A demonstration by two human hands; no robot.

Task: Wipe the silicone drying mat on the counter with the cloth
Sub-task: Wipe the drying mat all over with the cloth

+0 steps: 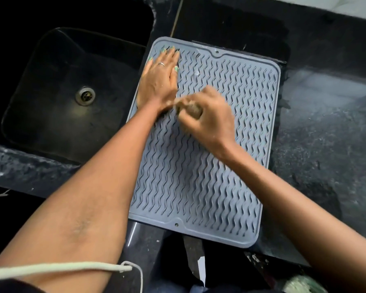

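Mat (209, 166), grey with wavy ridges, lies flat on the dark counter (325, 134), its left edge just beside the black sink (61, 92). The cloth (191, 109) is mostly hidden and blurred inside the right hand (207, 117), which is closed around it at mid-mat. The left hand (161, 79) presses flat, fingers spread, on the far left corner. Bare counter stretches to the right.

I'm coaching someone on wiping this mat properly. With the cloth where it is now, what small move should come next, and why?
Probably sweep the right hand with the bunched cloth toward the mat's near edge. The cloth sits about mid-mat, and the left hand lies flat on the far-left corner beside the sink, seemingly steadying the mat for a stroke.
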